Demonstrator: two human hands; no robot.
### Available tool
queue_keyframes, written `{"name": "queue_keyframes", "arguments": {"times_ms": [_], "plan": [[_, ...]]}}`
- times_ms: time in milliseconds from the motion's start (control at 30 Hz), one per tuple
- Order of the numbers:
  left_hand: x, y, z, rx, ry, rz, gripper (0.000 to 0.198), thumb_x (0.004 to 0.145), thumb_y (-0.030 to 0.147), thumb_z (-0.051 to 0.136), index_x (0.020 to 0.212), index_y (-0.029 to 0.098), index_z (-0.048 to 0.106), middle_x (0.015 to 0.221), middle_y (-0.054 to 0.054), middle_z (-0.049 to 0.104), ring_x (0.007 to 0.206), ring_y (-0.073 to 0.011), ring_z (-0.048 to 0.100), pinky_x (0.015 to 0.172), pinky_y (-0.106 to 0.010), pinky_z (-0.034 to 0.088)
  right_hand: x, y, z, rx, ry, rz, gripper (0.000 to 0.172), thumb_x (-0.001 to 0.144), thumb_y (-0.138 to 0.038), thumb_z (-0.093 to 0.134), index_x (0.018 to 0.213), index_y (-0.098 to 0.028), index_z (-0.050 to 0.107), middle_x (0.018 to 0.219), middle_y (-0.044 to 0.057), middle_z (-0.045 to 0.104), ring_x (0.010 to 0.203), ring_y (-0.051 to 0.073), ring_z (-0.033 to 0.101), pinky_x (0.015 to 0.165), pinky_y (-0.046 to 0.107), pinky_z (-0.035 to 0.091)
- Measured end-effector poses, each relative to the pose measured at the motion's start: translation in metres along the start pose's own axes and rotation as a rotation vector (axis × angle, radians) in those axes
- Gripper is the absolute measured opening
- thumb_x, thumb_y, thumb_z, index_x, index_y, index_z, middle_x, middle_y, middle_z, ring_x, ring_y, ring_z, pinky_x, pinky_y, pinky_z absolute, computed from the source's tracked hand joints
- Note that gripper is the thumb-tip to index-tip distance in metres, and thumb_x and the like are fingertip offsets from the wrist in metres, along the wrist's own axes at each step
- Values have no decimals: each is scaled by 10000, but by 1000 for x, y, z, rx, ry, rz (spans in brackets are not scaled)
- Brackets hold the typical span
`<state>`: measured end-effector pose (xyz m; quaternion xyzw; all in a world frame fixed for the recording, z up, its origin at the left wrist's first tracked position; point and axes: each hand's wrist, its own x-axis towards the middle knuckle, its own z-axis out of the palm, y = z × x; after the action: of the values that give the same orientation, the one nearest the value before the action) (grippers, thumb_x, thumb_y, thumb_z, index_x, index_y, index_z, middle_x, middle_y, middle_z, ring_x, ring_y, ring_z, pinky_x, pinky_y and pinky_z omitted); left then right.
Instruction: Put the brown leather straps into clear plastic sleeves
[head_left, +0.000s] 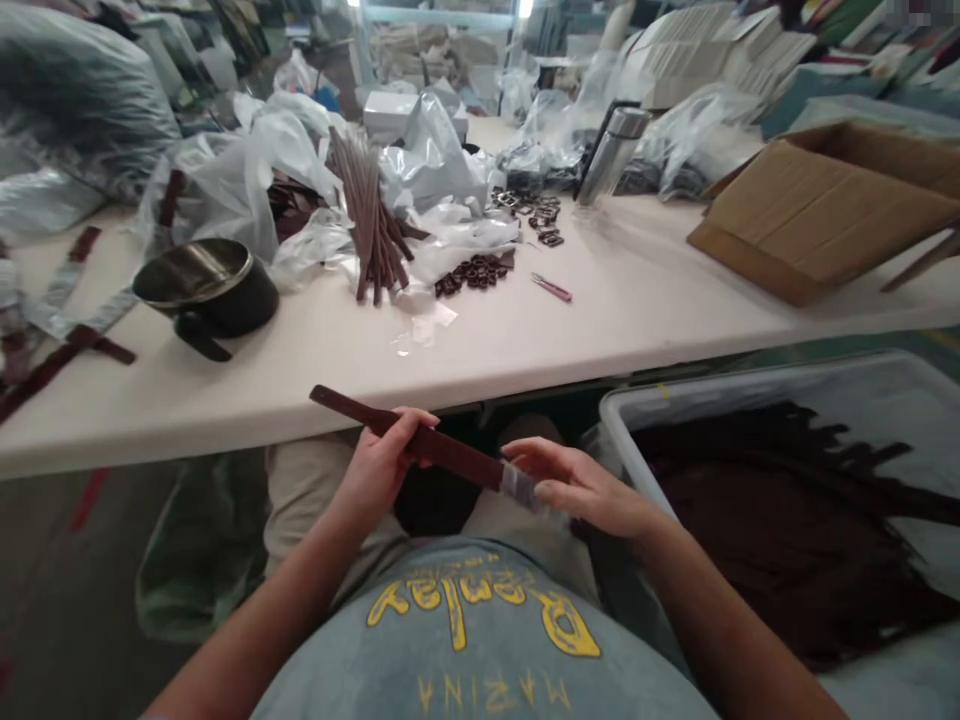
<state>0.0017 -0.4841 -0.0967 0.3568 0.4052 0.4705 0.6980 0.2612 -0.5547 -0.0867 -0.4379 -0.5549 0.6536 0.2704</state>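
Above my lap I hold a dark brown strap [461, 458], apparently a belt, slanting down from upper left to lower right. My left hand [394, 450] is closed round its middle, thumb on top. Clear plastic film [517, 482] wraps the strap's right end. At that end my right hand [581, 485] has its thumb and curled fingers on the film. On the table [480, 350] lie a bundle of narrow brown strips [371, 220], a heap of small brown loops [474, 273], several metal buckles [544, 212] and small thread snips [551, 288].
A dark metal pot [217, 290] stands at the left, near more brown straps [49, 375]. Plastic bags [435, 160] and a steel flask [615, 155] are further back. A cardboard box [810, 220] sits at the right. Below it, a plastic bin [622, 420] holds dark brown pieces.
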Motion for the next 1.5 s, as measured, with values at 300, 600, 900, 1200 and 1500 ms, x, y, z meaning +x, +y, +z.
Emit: {"name": "queue_keyframes", "arguments": {"times_ms": [300, 600, 900, 1200, 1500], "plan": [[-2, -20, -9, 106, -201, -149, 558, 592, 346, 871, 1103, 186, 716, 892, -48, 733, 738, -163, 646, 664, -255, 519, -16, 54, 13, -151, 178, 97, 189, 868, -325, 596, 766, -166, 603, 690, -10, 598, 651, 136, 560, 630, 244, 424], [-8, -59, 18, 134, -149, -231, 304, 656, 380, 832, 675, 114, 685, 558, 2, 599, 524, -91, 502, 529, -213, 395, -18, 44, 25, -222, 263, 150, 167, 847, -316, 613, 769, -180, 556, 626, -47, 516, 517, 100, 483, 512, 217, 379], [2, -25, -5, -53, -95, -139, 614, 726, 540, 769, 1175, 130, 682, 697, -32, 690, 572, -140, 630, 544, -237, 477, -67, 66, 12, -129, 281, 284, 287, 862, -443, 605, 753, -189, 527, 632, -48, 454, 533, 109, 440, 502, 226, 359], [-2, -11, 6, 167, -106, -57, 337, 770, 432, 759, 959, 153, 758, 671, -20, 690, 572, -129, 604, 572, -241, 462, -80, 69, 2, -369, 305, 294, 405, 911, -560, 523, 956, -192, 685, 918, 84, 696, 875, 263, 659, 796, 360, 531], [-18, -72, 42, 240, -454, -282, 368, 719, 465, 770, 854, 123, 771, 651, -36, 666, 581, -138, 591, 606, -260, 451, 1, 30, 37, -231, 317, -14, 549, 932, -633, 440, 1234, -220, 639, 874, 61, 708, 751, 223, 668, 675, 298, 551]]}}
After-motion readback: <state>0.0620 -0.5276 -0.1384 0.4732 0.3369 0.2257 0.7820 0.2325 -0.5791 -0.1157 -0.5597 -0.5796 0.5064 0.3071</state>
